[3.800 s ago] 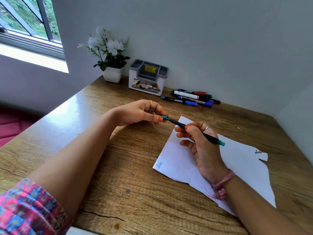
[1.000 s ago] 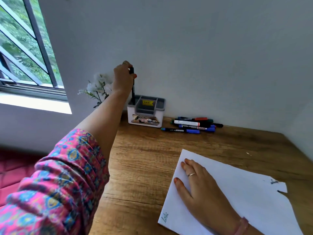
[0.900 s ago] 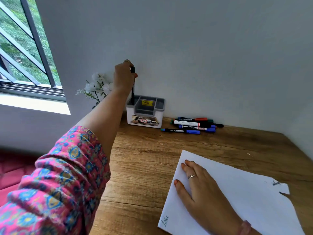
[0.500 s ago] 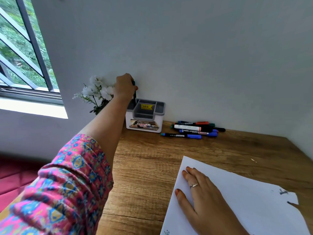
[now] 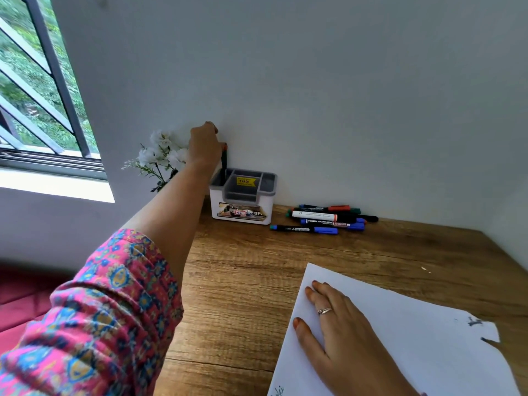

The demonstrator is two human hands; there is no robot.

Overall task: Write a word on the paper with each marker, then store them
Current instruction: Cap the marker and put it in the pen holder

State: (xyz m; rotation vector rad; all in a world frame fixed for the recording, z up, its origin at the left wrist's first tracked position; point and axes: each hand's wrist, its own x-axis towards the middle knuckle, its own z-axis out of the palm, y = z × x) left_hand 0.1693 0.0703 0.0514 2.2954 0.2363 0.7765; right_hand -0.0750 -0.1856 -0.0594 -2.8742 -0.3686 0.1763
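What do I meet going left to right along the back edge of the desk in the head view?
White flowers → left hand holding a marker upright in the holder's left slot → grey-and-white holder → loose pile of markers lying on the wooden desk.

White flowers by wall, barred window, wooden desk, perhaps laminate

desk – grained wood, slight sheen | paper – matt white | organizer – smooth plastic
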